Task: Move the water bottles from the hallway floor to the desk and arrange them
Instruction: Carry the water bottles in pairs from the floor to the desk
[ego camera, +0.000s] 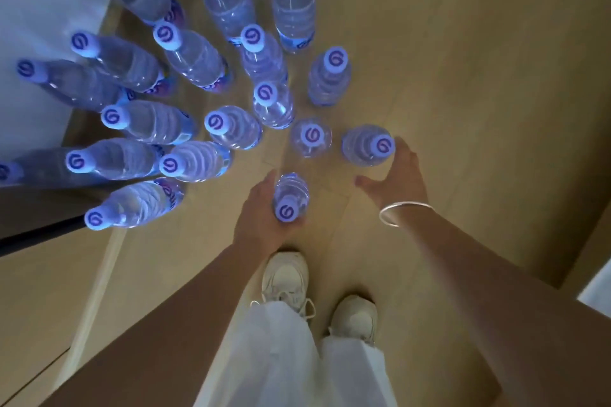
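Hallway floor (463, 76), bottle cluster, both your hands down at the nearest bottles.

About 20 capped water bottles (198, 56) stand upright on the wooden floor; the count at the top edge is uncertain. All are clear ribbed plastic with white caps bearing a purple swirl. Your left hand (261, 211) wraps the nearest bottle (291, 195), fingers curled round its body. Your right hand (396, 175), bracelet (405, 213) at the wrist, cups a second bottle (367, 145), thumb spread wide; grip closure unclear. Two pale shoes (286, 277) below.

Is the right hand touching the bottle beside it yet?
Cannot tell. In the head view the right hand curves open round the bottle, which hides its fingers; no contact or gap shows.
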`<state>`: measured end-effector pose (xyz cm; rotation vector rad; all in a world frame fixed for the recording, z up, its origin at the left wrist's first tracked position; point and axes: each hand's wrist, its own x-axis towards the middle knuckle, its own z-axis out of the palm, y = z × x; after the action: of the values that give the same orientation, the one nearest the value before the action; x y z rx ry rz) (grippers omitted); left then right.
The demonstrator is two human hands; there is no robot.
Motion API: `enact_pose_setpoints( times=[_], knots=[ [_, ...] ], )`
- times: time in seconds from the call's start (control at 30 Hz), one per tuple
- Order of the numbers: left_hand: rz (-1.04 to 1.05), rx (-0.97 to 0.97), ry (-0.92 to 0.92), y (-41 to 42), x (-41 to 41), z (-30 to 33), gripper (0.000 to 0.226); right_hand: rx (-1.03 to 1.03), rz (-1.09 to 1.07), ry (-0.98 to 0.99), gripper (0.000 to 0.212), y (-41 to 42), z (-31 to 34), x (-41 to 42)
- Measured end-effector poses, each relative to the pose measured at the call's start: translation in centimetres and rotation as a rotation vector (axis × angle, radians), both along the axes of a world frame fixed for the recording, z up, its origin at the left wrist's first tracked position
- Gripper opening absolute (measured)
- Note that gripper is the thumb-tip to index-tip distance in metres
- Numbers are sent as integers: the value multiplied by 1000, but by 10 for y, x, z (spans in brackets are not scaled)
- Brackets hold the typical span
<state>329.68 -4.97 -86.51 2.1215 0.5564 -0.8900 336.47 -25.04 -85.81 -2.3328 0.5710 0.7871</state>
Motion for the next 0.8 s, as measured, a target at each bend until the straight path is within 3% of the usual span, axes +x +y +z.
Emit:
enact_pose_setpoints(
  times=[0.1, 0.2, 0.27, 0.4, 0.57, 0.67, 0.8],
  knots=[
    [37, -147, -78, -1, 2, -15, 85, 114, -9, -44, 104, -1, -21, 16],
    [82, -106, -143, -4, -3, -18, 70, 212, -52, -119, 84, 0, -29, 27],
    [108, -98, -143, -6, -6, -13, 69, 140, 47, -146, 68, -1, -26, 28],
    [141, -86, -134, -5, -11, 16, 68, 63, 202, -174, 65, -1, 0, 13],
    [227, -39, -112, -1, -15, 91, 70, 72, 300, -224, 59, 18, 81, -6],
    [289, -22, -141, 1, -17, 156, 75, 103, 337, -353, 57, 34, 154, -17],
    [371, 19, -196, 8, -31, 255, 73, 244, 445, -416, 38, 55, 259, -24]
  ],
)
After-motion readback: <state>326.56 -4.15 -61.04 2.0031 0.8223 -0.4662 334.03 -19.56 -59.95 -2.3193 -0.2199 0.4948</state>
